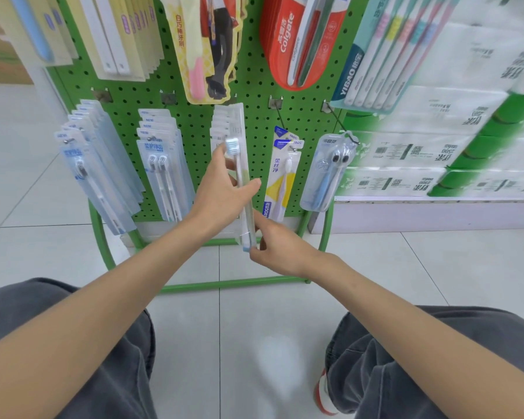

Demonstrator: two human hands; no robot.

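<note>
While crouching before a green perforated metal display rack (254, 95), holding a long clear plastic toothbrush pack (239, 164) upright in the centre of the frame, just in front of a stack of similar packs on the middle hook. Inside it, a white toothbrush with a blue-and-white bristle head at the top and a blue tip at the bottom.

Gripping the pack at mid-length with the left hand (221, 192), thumb laid across the front, fingers curled behind. Pinching its lower end with the right hand (276, 246), just below centre. Hands close together, one above the other, both clamped on the same pack.

On the lower row at left, hanging pale blue translucent toothbrush packs (103, 164) and, nearer the centre, clear twin-brush packs (161, 164). Just right of the held pack, a white-and-yellow card toothbrush pack (280, 182); whether touching it, cannot tell. Further right, a clear blister pack with a blue googly-eyed toothbrush (327, 173).

At upper centre-right, a red Colgate toothbrush pack (297, 40). Along the right edge, stacked white-and-green tissue packs (436, 146), blurred. Across the bottom, grey trousers (103, 358) on both knees, above pale glossy floor tiles (254, 328).
</note>
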